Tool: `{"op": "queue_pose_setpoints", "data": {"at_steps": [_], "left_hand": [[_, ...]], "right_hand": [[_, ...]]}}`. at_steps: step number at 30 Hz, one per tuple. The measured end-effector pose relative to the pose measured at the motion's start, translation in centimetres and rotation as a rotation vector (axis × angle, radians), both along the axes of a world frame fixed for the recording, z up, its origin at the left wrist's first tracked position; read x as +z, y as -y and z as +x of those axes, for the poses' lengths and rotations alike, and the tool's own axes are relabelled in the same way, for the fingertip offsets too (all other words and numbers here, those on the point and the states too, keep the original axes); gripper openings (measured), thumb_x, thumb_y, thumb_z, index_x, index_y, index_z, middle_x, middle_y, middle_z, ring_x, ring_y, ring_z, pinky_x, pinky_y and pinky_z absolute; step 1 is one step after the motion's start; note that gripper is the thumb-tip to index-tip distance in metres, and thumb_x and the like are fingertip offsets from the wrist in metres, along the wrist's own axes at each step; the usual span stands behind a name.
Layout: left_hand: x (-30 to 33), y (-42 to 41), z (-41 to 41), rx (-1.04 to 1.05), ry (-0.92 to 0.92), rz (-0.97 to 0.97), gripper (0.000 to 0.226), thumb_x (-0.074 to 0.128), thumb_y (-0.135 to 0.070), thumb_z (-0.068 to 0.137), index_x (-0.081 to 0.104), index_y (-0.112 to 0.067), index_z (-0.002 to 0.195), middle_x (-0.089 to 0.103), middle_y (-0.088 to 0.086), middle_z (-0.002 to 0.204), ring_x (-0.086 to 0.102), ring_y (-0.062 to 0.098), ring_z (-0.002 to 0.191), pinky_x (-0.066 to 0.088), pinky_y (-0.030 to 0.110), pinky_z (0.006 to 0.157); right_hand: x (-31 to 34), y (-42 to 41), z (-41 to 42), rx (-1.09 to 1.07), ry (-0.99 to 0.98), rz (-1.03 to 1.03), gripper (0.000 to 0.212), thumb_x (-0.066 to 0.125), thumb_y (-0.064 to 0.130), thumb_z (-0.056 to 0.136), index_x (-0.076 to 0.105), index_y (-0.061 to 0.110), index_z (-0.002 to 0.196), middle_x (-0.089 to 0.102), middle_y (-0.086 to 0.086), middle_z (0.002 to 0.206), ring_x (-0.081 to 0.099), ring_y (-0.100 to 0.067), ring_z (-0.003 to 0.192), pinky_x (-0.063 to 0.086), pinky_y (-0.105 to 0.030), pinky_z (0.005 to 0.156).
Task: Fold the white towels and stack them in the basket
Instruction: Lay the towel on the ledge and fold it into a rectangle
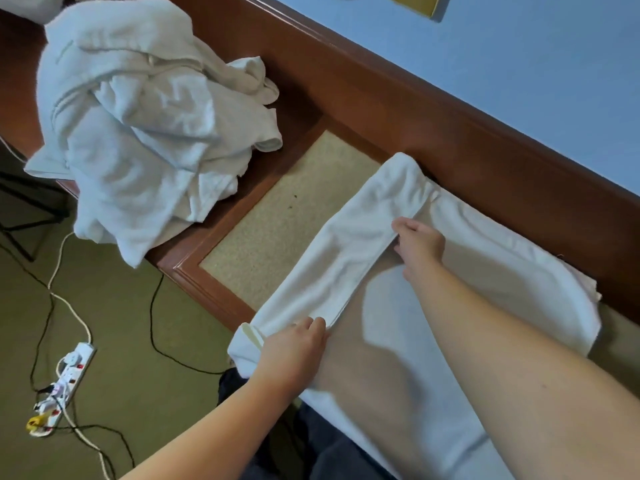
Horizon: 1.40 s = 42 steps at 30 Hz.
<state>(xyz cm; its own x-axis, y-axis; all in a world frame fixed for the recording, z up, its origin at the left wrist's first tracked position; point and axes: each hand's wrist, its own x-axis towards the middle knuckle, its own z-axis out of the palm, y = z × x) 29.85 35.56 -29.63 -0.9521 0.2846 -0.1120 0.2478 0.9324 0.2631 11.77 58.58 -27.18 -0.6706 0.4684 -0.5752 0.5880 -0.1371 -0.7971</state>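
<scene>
You have one view only (worn on the head), tilted and looking forward and down from close above the tabletop [287,216], taking in its near edge, the floor [138,358] and the far wall [519,81].

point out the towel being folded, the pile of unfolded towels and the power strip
towel being folded [349,237], head view, on the middle of the folded-over flap
pile of unfolded towels [138,133], head view, on the middle of the heap
power strip [65,379], head view, on the middle of its white body
</scene>
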Motion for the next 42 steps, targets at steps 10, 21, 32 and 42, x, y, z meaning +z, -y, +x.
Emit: {"op": "queue_pose_setpoints", "data": {"at_steps": [10, 21, 32, 42], "left_hand": [[3.1, -5.5, 2.9, -0.135, 0.075, 0.132, 0.027, 0.065, -0.035, 0.099, 0.051, -0.02, 0.082, 0.052, -0.004, 0.07, 0.055, 0.022, 0.053, 0.035, 0.03, 0.042], [5.1, -9.3, -9.3, -0.229, 0.098, -0.046, 0.032, 0.051, -0.02, 0.098, 0.053, -0.026, 0.13, 0.063, 0.002, 0.115, 0.056, 0.029, 0.106, 0.051, 0.041, 0.073], [4.6, -19.0, -20.9, -1.507, -0.217, -0.817, 0.046, 0.067, -0.04, 0.091, 0.055, -0.04, 0.136, 0.046, -0.004, 0.142, 0.038, 0.028, 0.132, 0.037, 0.039, 0.1], [6.3, -21.2, -27.0, -1.406, -0.418, -0.963, 0.042, 0.053, -0.028, 0.1, 0.057, -0.042, 0.14, 0.05, 0.002, 0.142, 0.037, 0.032, 0.134, 0.033, 0.052, 0.112]], "right_hand": [[2.2, -6.6, 1.9, -0.241, 0.018, -0.096, 0.024, 0.075, 0.008, 0.069, 0.061, 0.012, 0.088, 0.062, -0.006, 0.085, 0.056, -0.024, 0.078, 0.047, -0.038, 0.07], [-2.7, -2.5, 7.8, 0.057, 0.195, 0.017, 0.015, 0.074, 0.021, 0.082, 0.073, 0.01, 0.092, 0.075, -0.011, 0.082, 0.067, -0.024, 0.063, 0.052, -0.03, 0.056], [-0.5, 4.5, 19.8, 0.232, 0.338, 0.022, 0.019, 0.071, 0.03, 0.087, 0.062, 0.014, 0.081, 0.063, 0.0, 0.071, 0.061, -0.019, 0.064, 0.042, -0.029, 0.057], [-1.2, 12.2, 29.9, 0.249, 0.5, 0.066, 0.022, 0.075, 0.041, 0.087, 0.069, 0.026, 0.102, 0.072, 0.009, 0.098, 0.068, -0.008, 0.085, 0.059, -0.029, 0.075]]}}
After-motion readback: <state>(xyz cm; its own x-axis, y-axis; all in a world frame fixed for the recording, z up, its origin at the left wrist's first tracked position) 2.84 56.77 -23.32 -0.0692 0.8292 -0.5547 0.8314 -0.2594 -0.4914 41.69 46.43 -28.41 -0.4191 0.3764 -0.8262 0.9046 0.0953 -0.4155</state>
